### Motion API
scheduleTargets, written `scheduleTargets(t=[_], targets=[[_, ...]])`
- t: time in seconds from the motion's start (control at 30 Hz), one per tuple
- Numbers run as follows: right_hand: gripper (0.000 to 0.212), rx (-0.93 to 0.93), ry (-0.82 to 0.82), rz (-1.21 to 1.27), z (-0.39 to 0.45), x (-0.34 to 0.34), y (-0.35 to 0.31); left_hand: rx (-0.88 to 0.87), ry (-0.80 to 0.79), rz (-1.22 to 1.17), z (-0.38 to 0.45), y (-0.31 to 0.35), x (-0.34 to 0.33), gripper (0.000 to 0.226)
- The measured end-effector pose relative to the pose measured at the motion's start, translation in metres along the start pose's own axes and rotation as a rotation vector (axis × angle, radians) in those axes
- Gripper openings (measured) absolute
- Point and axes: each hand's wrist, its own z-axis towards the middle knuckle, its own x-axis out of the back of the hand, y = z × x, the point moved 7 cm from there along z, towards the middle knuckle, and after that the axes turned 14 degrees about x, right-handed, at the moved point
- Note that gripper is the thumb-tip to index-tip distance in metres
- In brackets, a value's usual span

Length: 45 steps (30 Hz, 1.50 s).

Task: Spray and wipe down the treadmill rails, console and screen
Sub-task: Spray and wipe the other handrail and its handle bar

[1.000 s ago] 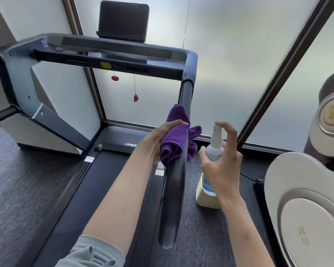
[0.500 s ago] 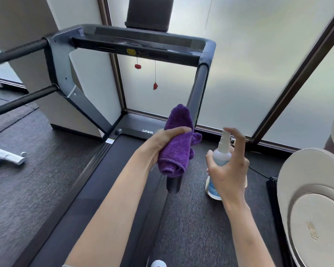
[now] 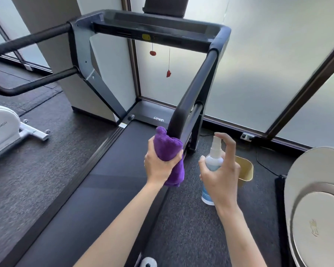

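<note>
My left hand (image 3: 158, 164) grips a bunched purple cloth (image 3: 169, 149) wrapped round the near end of the treadmill's right rail (image 3: 197, 85). My right hand (image 3: 221, 172) holds a white spray bottle (image 3: 213, 158) upright just right of that rail, index finger arched over the nozzle. The dark console bar (image 3: 152, 24) spans the top between the uprights, with a yellow button and red safety clips hanging under it. The screen (image 3: 166, 5) stands above the console, cut off by the frame's top edge. The left rail (image 3: 29, 39) runs off to the left.
The treadmill belt (image 3: 96, 180) stretches below my arms. A gold bin (image 3: 245, 170) sits on the dark floor behind the bottle. A round beige machine (image 3: 316, 205) fills the right edge, and a white machine (image 3: 2, 130) stands at the left. Frosted window panels (image 3: 258, 64) are behind.
My left hand has slid the cloth down the right rail to its near end. My view has shifted, showing more of the left floor. The bottle stays beside the rail.
</note>
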Motion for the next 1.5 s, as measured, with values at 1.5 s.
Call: scheduleTargets(t=[1.5], targets=[[0.066,-0.09,0.075,-0.257,-0.066,-0.029,-0.001,-0.252,0.043,-0.08,0.005,0.046,-0.006,0.088]])
